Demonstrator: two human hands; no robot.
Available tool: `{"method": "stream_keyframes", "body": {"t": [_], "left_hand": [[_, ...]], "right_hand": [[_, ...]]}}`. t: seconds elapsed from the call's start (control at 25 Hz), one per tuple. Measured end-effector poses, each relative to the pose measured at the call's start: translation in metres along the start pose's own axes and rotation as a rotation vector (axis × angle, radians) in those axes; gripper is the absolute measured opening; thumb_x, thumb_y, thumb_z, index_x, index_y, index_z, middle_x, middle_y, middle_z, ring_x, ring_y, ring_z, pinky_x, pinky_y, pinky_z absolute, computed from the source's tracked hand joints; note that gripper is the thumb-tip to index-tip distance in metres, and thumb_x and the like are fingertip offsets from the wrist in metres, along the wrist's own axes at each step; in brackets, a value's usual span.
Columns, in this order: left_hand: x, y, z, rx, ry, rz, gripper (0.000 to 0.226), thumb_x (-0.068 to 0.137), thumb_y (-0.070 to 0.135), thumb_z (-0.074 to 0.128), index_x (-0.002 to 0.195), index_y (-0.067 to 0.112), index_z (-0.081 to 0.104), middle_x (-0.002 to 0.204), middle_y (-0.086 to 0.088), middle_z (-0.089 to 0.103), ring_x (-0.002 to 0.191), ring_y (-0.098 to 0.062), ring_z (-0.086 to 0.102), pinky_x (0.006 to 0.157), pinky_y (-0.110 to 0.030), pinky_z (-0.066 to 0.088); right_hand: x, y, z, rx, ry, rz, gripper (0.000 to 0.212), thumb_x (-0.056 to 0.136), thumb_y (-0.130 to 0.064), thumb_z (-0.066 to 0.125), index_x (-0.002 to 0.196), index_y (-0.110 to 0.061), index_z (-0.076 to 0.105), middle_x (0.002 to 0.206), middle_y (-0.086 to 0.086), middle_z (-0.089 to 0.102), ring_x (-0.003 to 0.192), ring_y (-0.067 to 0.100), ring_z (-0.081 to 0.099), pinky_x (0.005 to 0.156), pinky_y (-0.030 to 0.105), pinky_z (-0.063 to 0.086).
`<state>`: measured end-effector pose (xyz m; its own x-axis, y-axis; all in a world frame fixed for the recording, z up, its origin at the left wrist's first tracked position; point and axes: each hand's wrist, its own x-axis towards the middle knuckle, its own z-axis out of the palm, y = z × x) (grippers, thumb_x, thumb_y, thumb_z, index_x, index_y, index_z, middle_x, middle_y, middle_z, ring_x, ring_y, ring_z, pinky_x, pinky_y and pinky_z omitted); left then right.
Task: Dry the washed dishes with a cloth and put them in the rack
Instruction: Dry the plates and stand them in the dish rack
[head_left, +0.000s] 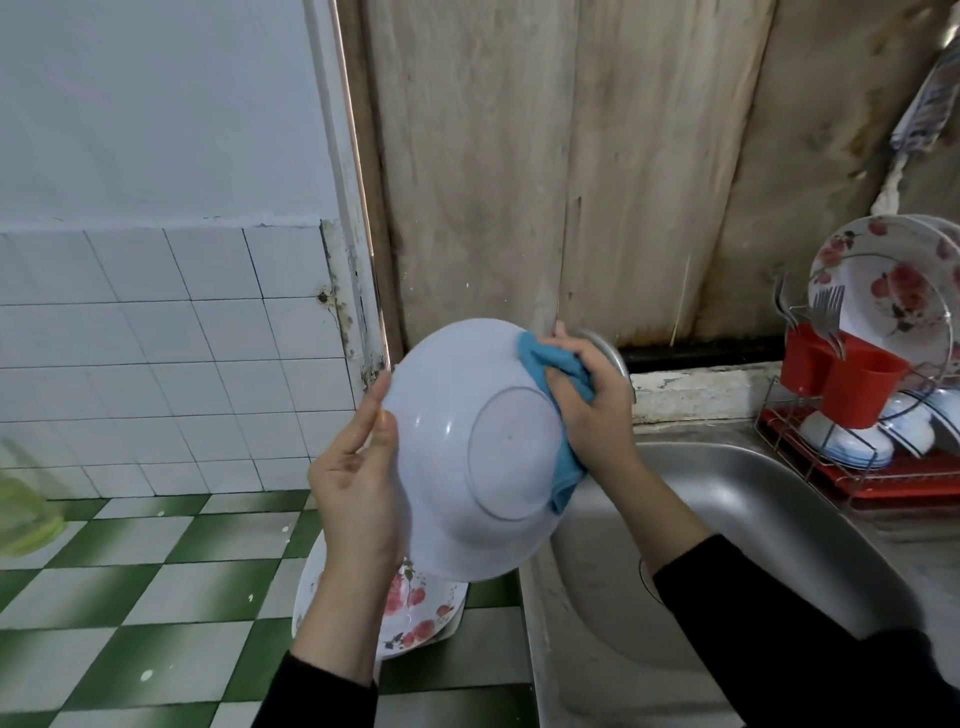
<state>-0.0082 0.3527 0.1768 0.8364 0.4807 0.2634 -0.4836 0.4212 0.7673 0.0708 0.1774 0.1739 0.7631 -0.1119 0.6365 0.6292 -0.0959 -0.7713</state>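
Observation:
A pale white plate (457, 441) is held up in the centre with its underside and foot ring facing me. My left hand (358, 478) grips its left rim. My right hand (587, 405) presses a blue cloth (558, 374) against the plate's right edge; part of the cloth hangs below the hand. A red wire dish rack (893, 475) stands at the right, holding flowered plates (883, 291), white bowls (852, 441) and red cups with forks (841, 379). Under my left forearm a flowered plate (415, 618) lies on the counter.
A steel sink (727, 519) lies below my right arm. The counter on the left has green and white tiles (156, 571). A pale green object (26, 514) sits blurred at the far left. Wooden boards form the back wall, white tiles the left wall.

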Motion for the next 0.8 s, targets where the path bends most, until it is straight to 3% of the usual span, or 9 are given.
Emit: {"method": "stream_keyframes", "body": {"t": [0.12, 0.2, 0.28, 0.36, 0.44, 0.56, 0.64, 0.68, 0.8], "left_hand": [[-0.006, -0.002, 0.004, 0.021, -0.052, -0.006, 0.026, 0.094, 0.000, 0.052, 0.107, 0.015, 0.068, 0.110, 0.004, 0.071, 0.102, -0.016, 0.065, 0.089, -0.025, 0.054], [-0.007, 0.001, 0.006, 0.016, -0.062, -0.012, 0.027, 0.095, -0.001, 0.051, 0.111, 0.014, 0.067, 0.103, 0.004, 0.074, 0.097, -0.015, 0.067, 0.086, -0.025, 0.055], [-0.008, 0.006, 0.006, -0.003, -0.049, 0.005, 0.027, 0.096, -0.001, 0.050, 0.111, 0.014, 0.066, 0.095, 0.006, 0.075, 0.091, -0.011, 0.068, 0.078, -0.021, 0.055], [-0.008, 0.011, 0.004, -0.021, -0.017, 0.045, 0.027, 0.095, 0.000, 0.050, 0.108, 0.016, 0.067, 0.094, 0.009, 0.075, 0.090, -0.008, 0.068, 0.076, -0.018, 0.053], [-0.006, 0.013, -0.001, -0.044, 0.006, 0.080, 0.025, 0.094, 0.000, 0.051, 0.107, 0.015, 0.067, 0.099, 0.010, 0.074, 0.096, -0.009, 0.067, 0.079, -0.018, 0.053], [-0.006, 0.016, -0.006, -0.010, -0.012, 0.099, 0.026, 0.093, 0.001, 0.052, 0.109, 0.016, 0.067, 0.106, 0.011, 0.072, 0.103, -0.011, 0.065, 0.084, -0.020, 0.053], [-0.010, 0.017, -0.006, 0.054, -0.059, 0.106, 0.029, 0.094, 0.000, 0.051, 0.111, 0.019, 0.065, 0.104, 0.014, 0.072, 0.101, -0.008, 0.065, 0.083, -0.017, 0.052], [-0.011, 0.017, -0.005, 0.063, -0.088, 0.110, 0.031, 0.095, -0.002, 0.049, 0.113, 0.019, 0.064, 0.100, 0.014, 0.073, 0.099, -0.006, 0.066, 0.082, -0.016, 0.052], [-0.009, 0.016, -0.003, -0.021, -0.104, 0.114, 0.035, 0.095, -0.007, 0.044, 0.117, 0.013, 0.062, 0.100, 0.007, 0.074, 0.107, -0.013, 0.065, 0.086, -0.018, 0.051]], "right_hand": [[0.003, -0.029, 0.016, -0.147, -0.204, -0.163, 0.030, 0.080, -0.005, 0.057, 0.104, -0.018, 0.067, 0.131, 0.011, 0.060, 0.130, -0.001, 0.046, 0.103, 0.013, 0.036], [-0.006, -0.037, 0.029, -0.170, -0.311, -0.344, 0.033, 0.077, -0.004, 0.056, 0.106, -0.011, 0.069, 0.123, 0.005, 0.064, 0.135, 0.012, 0.045, 0.111, 0.025, 0.035], [-0.009, -0.038, 0.036, -0.171, -0.302, -0.391, 0.033, 0.078, -0.007, 0.057, 0.109, -0.013, 0.069, 0.120, -0.006, 0.064, 0.131, 0.012, 0.049, 0.111, 0.033, 0.038], [-0.006, -0.038, 0.037, -0.122, -0.127, -0.233, 0.028, 0.084, -0.011, 0.059, 0.107, -0.026, 0.066, 0.113, -0.015, 0.064, 0.115, 0.005, 0.059, 0.101, 0.030, 0.045], [0.001, -0.026, 0.033, -0.015, 0.049, 0.066, 0.020, 0.086, -0.021, 0.061, 0.104, -0.028, 0.065, 0.101, -0.012, 0.068, 0.098, 0.006, 0.064, 0.092, 0.034, 0.050], [0.004, -0.019, 0.034, 0.017, 0.033, 0.324, 0.047, 0.078, -0.039, 0.060, 0.120, -0.017, 0.063, 0.125, 0.002, 0.064, 0.117, 0.020, 0.059, 0.104, 0.046, 0.045], [-0.003, -0.034, 0.042, 0.002, -0.001, 0.218, 0.025, 0.088, -0.019, 0.060, 0.112, -0.021, 0.065, 0.135, 0.000, 0.059, 0.129, 0.015, 0.051, 0.111, 0.031, 0.038], [-0.011, -0.046, 0.048, -0.038, -0.042, 0.099, 0.027, 0.089, -0.009, 0.059, 0.111, -0.023, 0.065, 0.135, -0.001, 0.057, 0.132, 0.008, 0.046, 0.112, 0.025, 0.034], [-0.037, -0.057, 0.060, -0.247, -0.283, -0.441, 0.037, 0.081, -0.009, 0.055, 0.116, -0.013, 0.067, 0.136, 0.004, 0.057, 0.135, 0.009, 0.043, 0.117, 0.032, 0.027]]}}
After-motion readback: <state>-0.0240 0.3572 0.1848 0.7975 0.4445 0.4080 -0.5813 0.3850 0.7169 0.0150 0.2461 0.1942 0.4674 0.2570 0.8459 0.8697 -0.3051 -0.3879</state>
